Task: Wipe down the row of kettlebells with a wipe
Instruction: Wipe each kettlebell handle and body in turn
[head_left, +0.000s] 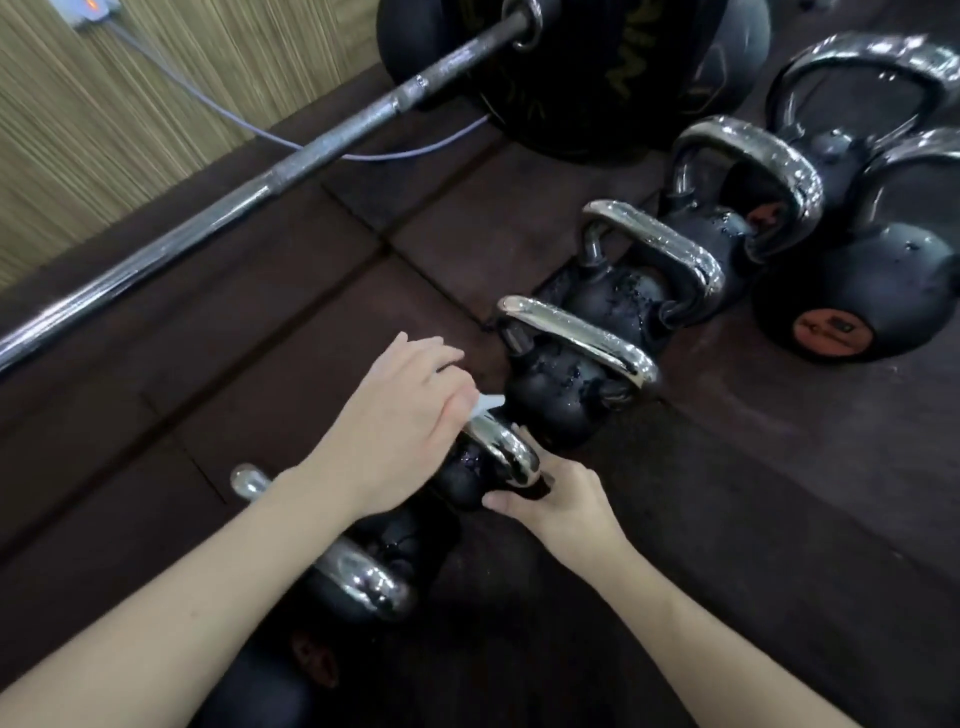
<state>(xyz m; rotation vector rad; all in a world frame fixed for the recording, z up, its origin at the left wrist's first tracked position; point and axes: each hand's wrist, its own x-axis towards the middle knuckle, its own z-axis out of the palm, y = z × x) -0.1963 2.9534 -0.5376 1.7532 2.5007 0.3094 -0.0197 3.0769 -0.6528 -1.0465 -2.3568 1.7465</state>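
Note:
A row of black kettlebells with chrome handles runs diagonally across the dark floor, from bottom left to upper right. My left hand (400, 415) presses a white wipe (488, 404) onto the chrome handle of a small kettlebell (467, 475) in the middle of the row. My right hand (558, 501) grips that kettlebell's black body from the right side. The kettlebell beyond it (561, 400) and the one after that (634, 296) show water droplets on their bodies. A nearer kettlebell (374, 571) lies partly under my left forearm.
A steel barbell (249, 192) with a black weight plate (571, 78) crosses the upper left. Larger kettlebells (857, 291) stand at the right. A grey cable (363, 153) trails along the wood-panelled wall (104, 104).

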